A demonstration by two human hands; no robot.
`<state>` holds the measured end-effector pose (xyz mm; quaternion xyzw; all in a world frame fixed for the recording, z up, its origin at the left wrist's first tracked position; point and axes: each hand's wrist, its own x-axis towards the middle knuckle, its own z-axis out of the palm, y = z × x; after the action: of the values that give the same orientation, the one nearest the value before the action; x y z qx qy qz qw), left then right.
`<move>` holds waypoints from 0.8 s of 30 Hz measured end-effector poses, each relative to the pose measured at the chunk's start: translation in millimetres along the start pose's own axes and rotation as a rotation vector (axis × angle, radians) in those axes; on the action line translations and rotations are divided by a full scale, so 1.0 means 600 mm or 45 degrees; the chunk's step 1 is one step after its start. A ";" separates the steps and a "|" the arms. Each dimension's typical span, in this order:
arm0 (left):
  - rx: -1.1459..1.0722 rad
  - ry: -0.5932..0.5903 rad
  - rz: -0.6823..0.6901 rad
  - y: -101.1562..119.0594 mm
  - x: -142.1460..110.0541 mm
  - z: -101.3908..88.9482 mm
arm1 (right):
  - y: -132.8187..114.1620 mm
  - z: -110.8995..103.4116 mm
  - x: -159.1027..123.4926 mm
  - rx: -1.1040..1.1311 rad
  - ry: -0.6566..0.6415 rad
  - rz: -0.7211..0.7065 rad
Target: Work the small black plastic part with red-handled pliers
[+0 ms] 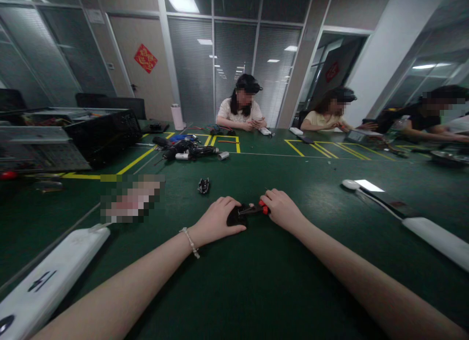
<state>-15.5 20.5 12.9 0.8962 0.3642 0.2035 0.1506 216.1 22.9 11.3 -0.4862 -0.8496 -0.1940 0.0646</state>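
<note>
head camera | from above | facing forward, down | near hands [214, 223], across green table [234, 291]

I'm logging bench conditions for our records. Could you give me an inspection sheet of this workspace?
Surface: green tabletop, marked with yellow lines
Job's things: black part; red-handled pliers, tip at the part
Clutter: loose dark piece beyond the black part; mixed pile farther back; black case at left
Hands: left hand holds the black part, right hand grips the pliers
Cables: white cable leads to white device at right
Surroundings: co-workers seated beyond; glass partitions behind
</note>
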 end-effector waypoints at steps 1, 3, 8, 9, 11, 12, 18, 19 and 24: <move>0.005 0.005 0.006 0.000 0.000 0.000 | -0.001 -0.001 0.000 -0.008 -0.010 0.002; 0.010 0.011 0.010 0.000 0.000 0.000 | -0.001 -0.004 0.001 -0.021 -0.020 0.006; 0.002 0.003 0.009 0.001 -0.001 -0.001 | -0.002 -0.005 0.001 -0.019 -0.001 0.014; 0.002 0.005 0.010 0.001 -0.001 -0.001 | -0.001 -0.004 0.001 -0.017 0.001 0.014; 0.005 0.009 0.013 0.001 -0.001 -0.001 | -0.001 -0.003 0.001 -0.016 -0.001 0.010; 0.003 0.010 0.011 0.001 -0.001 -0.001 | 0.000 -0.002 0.000 -0.014 -0.001 0.007; -0.008 -0.016 -0.014 0.002 0.000 -0.003 | 0.000 -0.002 0.000 0.010 0.013 -0.014; -0.010 -0.020 -0.016 0.002 0.000 -0.003 | 0.001 -0.002 0.000 0.012 0.012 -0.014; -0.016 -0.021 -0.015 0.001 0.000 -0.002 | 0.001 0.002 -0.001 0.010 0.015 -0.002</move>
<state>-15.8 20.3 14.3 0.8948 0.3668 0.1976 0.1603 217.0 23.4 10.2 -0.4842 -0.8503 -0.1935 0.0714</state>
